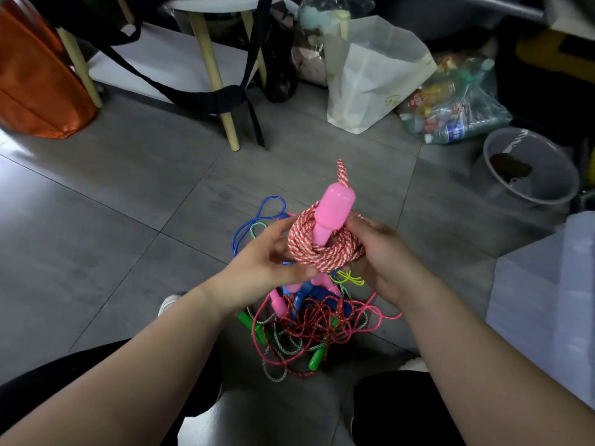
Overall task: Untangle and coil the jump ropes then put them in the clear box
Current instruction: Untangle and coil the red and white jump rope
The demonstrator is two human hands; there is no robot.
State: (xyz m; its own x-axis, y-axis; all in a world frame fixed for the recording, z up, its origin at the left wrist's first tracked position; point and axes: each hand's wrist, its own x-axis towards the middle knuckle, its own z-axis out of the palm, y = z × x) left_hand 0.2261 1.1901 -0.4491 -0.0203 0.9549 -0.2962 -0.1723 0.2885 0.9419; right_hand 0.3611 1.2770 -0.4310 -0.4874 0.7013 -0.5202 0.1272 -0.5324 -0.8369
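Red-and-white rope (325, 252) looks coiled, left hand (264, 265) and right hand (386, 262) both gripping it. The tangled pile (309, 326) is yet to do; can't really make out the box.

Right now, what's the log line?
left hand, right hand: hold red-white rope coil | pink handle: sticks up through coil | tangled ropes: underneath

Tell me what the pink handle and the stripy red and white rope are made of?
The pink handle looks like smooth moulded plastic: even colour, soft shine, rounded edges. The red-and-white rope looks like twisted fibre cord, maybe cotton or nylon: its strands spiral and its surface is matt.
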